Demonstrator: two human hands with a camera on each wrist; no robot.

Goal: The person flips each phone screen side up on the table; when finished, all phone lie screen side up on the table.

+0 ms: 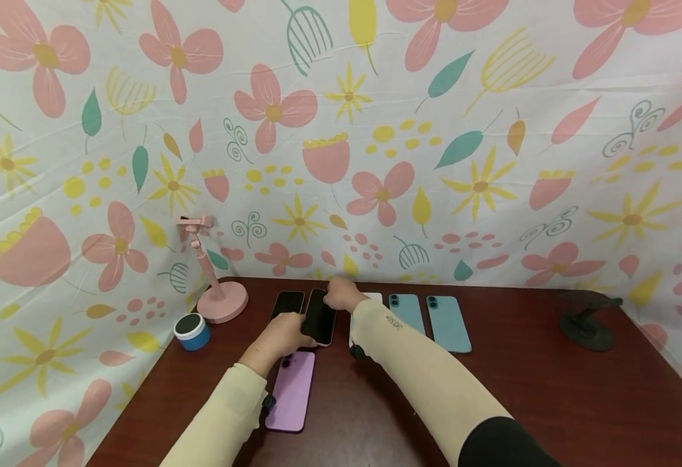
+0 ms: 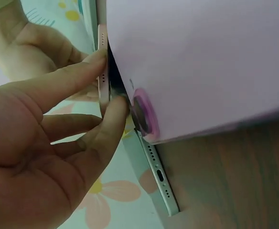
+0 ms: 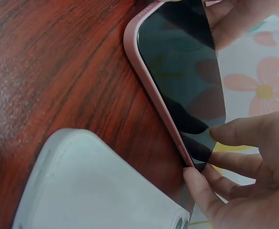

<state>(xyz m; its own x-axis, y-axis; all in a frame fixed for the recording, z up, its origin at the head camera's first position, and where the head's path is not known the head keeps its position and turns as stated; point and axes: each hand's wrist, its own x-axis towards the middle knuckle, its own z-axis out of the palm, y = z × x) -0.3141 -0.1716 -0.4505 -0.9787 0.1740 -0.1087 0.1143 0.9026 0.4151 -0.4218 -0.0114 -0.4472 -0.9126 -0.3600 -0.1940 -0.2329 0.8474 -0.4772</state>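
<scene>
A pink-edged phone (image 1: 320, 321) lies dark screen up in the back row on the table. My left hand (image 1: 282, 334) grips its near end, with thumb and fingertips at the port edge in the left wrist view. At the far right corner, my right hand (image 1: 343, 295) pinches the same phone; the right wrist view shows the thumb against its pink side (image 3: 154, 90) and fingertips over the screen's corner. Beside it on the left is another dark-screened phone (image 1: 288, 303), partly behind the left hand. A purple phone (image 1: 291, 395) lies back up below the left hand.
Right of the hands are a white phone (image 1: 374, 297), partly covered by the right sleeve, and two light blue phones (image 1: 409, 308). A pink phone stand (image 1: 222, 302) and blue jar (image 1: 192, 332) stand left. A dark stand (image 1: 587, 327) is far right. Floral cloth (image 1: 376, 130) hangs behind.
</scene>
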